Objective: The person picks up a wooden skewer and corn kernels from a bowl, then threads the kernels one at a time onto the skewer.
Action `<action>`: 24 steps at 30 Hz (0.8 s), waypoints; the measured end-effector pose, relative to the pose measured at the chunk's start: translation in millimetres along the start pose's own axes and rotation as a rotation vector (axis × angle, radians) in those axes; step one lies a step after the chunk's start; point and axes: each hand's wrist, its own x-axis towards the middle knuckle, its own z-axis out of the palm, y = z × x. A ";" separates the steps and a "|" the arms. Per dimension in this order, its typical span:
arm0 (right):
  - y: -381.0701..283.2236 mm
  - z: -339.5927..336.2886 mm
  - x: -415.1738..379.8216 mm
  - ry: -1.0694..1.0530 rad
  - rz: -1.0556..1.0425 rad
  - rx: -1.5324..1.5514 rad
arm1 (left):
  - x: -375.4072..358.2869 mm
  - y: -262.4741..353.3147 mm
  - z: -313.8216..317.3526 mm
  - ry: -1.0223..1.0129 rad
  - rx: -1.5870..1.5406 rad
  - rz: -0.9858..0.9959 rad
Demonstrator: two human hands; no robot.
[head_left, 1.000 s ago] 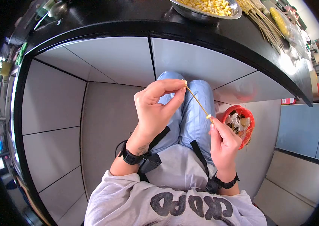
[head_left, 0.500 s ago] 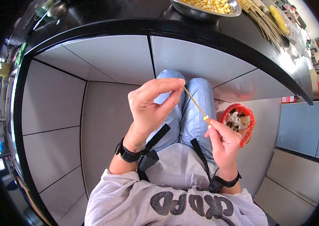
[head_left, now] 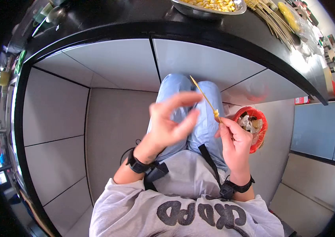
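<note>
My right hand (head_left: 236, 136) pinches the lower end of a thin wooden skewer (head_left: 203, 94), which slants up and to the left with its tip free. Small pale yellow pieces like corn kernels (head_left: 216, 113) sit on the skewer just above my right fingertips. My left hand (head_left: 173, 120) is blurred by motion, to the left of the skewer. Its thumb and index finger are apart, and nothing shows between them.
On the black counter (head_left: 116, 24) ahead stand a metal bowl (head_left: 211, 12) of yellow corn kernels and, to its right, a bundle of thin sticks (head_left: 272, 21). A red-rimmed bin (head_left: 265, 125) with waste stands on the floor by my right hand.
My left hand has come off the skewer's upper tip and moved down, its fingers parting. More yellow pieces show near my right fingertips. My right hand keeps its pinch.
</note>
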 end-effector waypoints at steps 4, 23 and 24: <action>10.9 -4.7 1.6 0.022 0.014 0.028 | 56.8 17.0 -26.3 0.286 0.140 0.147; 19.5 -14.2 -5.0 0.062 0.099 0.023 | 289.1 12.3 -48.8 -0.429 1.024 0.318; 22.0 -14.5 -5.7 0.073 0.094 0.038 | 283.2 22.1 -47.2 -0.406 0.987 0.270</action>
